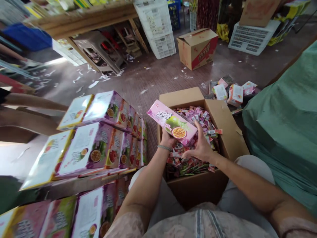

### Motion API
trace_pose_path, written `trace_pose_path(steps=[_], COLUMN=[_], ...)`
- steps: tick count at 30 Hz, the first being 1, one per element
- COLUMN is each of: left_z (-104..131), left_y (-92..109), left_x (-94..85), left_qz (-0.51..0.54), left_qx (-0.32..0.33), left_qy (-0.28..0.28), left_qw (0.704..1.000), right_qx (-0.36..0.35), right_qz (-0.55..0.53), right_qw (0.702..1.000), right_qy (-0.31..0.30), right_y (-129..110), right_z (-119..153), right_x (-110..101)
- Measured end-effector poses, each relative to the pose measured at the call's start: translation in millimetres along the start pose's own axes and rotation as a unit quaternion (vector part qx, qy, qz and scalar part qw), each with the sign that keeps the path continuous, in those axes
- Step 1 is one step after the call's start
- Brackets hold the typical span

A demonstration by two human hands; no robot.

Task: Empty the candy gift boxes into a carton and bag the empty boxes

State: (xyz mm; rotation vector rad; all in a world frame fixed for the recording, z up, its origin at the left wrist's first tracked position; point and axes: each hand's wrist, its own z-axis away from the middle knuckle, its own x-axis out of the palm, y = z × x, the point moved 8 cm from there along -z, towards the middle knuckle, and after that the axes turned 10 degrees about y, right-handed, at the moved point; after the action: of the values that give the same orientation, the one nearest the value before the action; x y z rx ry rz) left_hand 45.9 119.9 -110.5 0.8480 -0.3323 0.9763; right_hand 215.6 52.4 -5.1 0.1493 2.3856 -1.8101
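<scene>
Centre of frame: one long pink cardboard box (173, 122), held aslant over the open brown carton (192, 178), left end higher in the frame than the right. It rests on the left hand (169, 138), which is under its lower edge, the fingers mostly hidden beneath. Right hand (201, 145) at the box's right end: spread wide, fingertips against that end, thumb lower and apart from the forefinger.

Box face: pale pink, deeper purple-pink toward the edges; white characters with dark outlines, a green fruit, and a cut passion fruit, yellow and seedy, near the right end. Left wrist wears one thin greenish band (164, 147).

Counts: one box in hand, one open carton. Inside the carton, small pink, red and green wrapped sachets (190, 165), too many and too jumbled to count. Two upper rows of upright printed boxes (99, 145) at left, more at lower left; full number cannot be told.

Outward: several small loose boxes (235, 94) on the floor, right of the carton. Green cloth-like cover (284, 99) along the right edge. One red-and-tan carton (198, 49), upper centre; two stacked white plastic crates (159, 29) left of it. Wooden counter (91, 19), upper left. Bare limbs of another person (27, 102), left edge.
</scene>
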Motion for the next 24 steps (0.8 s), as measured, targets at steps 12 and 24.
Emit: trace_pose_path(steps=[12, 24], left_z=[35, 42], left_y=[58, 42], left_x=[17.7, 29.1], left_qz=[-0.057, -0.176], left_qx=[0.146, 0.146], left_qy=[-0.026, -0.143], left_qw=[0.987, 0.963], right_qx=[0.084, -0.011], right_qz=[-0.142, -0.108], right_qw=[0.985, 0.991], right_qy=[0.047, 0.079], right_y=[12, 7], right_z=[-71, -84], right_x=[-67, -82])
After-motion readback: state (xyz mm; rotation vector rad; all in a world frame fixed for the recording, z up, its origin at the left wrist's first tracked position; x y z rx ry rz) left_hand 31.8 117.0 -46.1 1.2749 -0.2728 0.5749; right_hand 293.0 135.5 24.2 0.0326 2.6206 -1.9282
